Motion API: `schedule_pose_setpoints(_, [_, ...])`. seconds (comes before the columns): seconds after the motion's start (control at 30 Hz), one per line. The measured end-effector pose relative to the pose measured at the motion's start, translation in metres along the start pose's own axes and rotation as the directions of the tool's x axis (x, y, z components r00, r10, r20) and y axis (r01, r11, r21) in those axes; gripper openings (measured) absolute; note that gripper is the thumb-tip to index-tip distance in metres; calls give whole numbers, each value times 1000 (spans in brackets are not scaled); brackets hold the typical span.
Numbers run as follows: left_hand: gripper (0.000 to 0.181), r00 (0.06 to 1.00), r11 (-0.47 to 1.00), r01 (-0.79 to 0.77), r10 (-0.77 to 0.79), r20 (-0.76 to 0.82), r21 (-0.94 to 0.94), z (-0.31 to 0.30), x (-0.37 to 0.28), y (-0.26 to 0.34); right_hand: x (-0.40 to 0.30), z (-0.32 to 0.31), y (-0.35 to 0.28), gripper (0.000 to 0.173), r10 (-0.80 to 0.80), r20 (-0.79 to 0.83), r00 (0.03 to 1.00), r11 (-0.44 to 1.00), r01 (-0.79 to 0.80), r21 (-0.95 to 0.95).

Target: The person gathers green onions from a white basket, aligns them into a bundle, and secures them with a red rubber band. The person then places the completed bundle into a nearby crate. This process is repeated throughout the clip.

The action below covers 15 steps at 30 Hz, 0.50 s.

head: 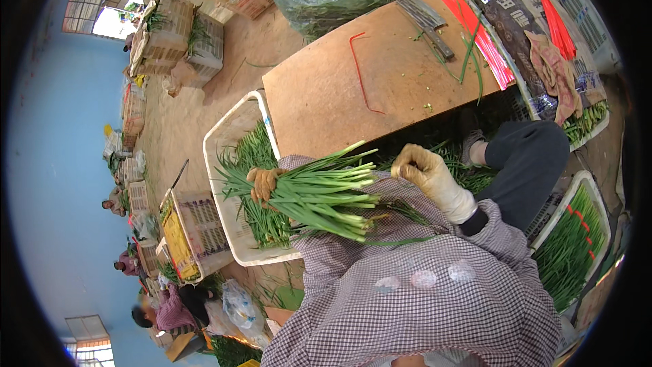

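My left hand [263, 184], in a brown-stained glove, is closed around the leafy part of a bunch of long green stalks, perhaps garlic chives [326, 193]. Their pale cut ends fan out to the right over my checked smock. To the right of those ends is my right hand [420, 167], in a stained pale glove, with its fingers curled in and nothing plainly visible between them. Beyond both hands stands a brown board table [316, 97]. On it lie a bent red tie [360, 74], a broad-bladed knife [428, 25] and a bundle of red strips [479, 41].
A white plastic crate [209, 148] of loose greens stands under my left hand. Another crate [601, 204], at the right, holds greens bound with red ties. A clear plastic bag of greens [331, 0] lies beyond the table. A co-worker [173, 311] sits at the lower left among crates.
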<state>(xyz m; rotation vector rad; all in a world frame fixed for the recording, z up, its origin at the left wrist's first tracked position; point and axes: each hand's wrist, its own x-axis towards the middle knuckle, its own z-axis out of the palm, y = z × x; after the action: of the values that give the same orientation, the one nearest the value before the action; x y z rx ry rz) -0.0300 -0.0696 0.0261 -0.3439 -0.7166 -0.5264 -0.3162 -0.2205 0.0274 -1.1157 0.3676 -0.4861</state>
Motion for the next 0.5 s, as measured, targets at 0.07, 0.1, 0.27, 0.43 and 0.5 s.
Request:
schedule_pose_setpoints(0.07, [30, 1000, 1000, 5, -4, 23, -15, 0, 3, 3, -4, -26, 9, 22, 277, 63, 959, 784, -188, -591])
schedule_pose_setpoints(0.1, [30, 999, 1000, 13, -12, 30, -25, 0, 4, 1, -6, -24, 12, 27, 234, 63, 970, 819, -161, -550])
schedule_pose_setpoints(0.27, [30, 997, 997, 42, -38, 63, -62, -1, 3, -6, -4, 12, -3, 35, 182, 262, 948, 983, -186, -10])
schedule_pose_setpoints(0.43, [30, 994, 996, 36, -27, 107, -82, 3, 10, 8, -13, -2, -9, 20, 108, -71, 992, 992, -102, 79])
schedule_pose_setpoints(0.5, [30, 993, 994, 39, -27, 115, -106, 0, 12, 6, -11, -17, 4, 27, 228, -58, 972, 972, -224, 68])
